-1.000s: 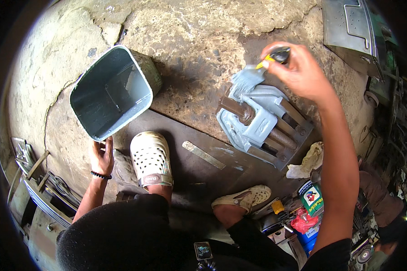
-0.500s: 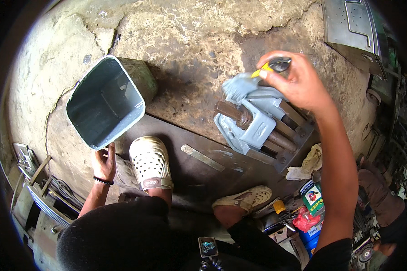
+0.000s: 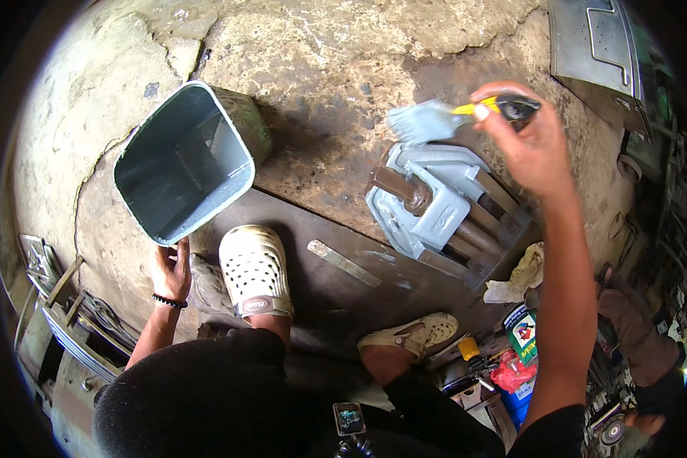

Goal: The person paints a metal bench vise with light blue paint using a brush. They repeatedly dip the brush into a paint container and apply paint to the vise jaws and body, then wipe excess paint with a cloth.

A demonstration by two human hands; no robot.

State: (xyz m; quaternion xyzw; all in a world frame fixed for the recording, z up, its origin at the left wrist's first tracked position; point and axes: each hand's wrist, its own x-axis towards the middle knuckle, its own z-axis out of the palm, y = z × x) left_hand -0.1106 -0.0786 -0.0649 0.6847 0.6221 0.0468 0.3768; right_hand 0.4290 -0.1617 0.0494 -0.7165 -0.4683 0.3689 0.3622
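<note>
My right hand is closed around the yellow-and-black handle of a paintbrush, its bristles loaded with light grey paint. The brush is just above the far end of a machine vise. Wet grey paint covers the vise's jaw end, while its screw and bars are brown bare metal. At the left stands a square-mouthed container, tilted toward me, with grey paint coating its inside. My left hand grips the container at its near lower rim; the fingertips are partly hidden beneath it.
A flat metal strip lies on the dark plate between my shoes. A crumpled cloth, a green can and a red plastic bag sit at right. Another person's arm shows at the right edge. Metal scraps fill the lower left.
My right hand has lifted the brush off the vise's far edge and moved slightly right and away. The container has shifted a little, its mouth turning slightly rightward.
</note>
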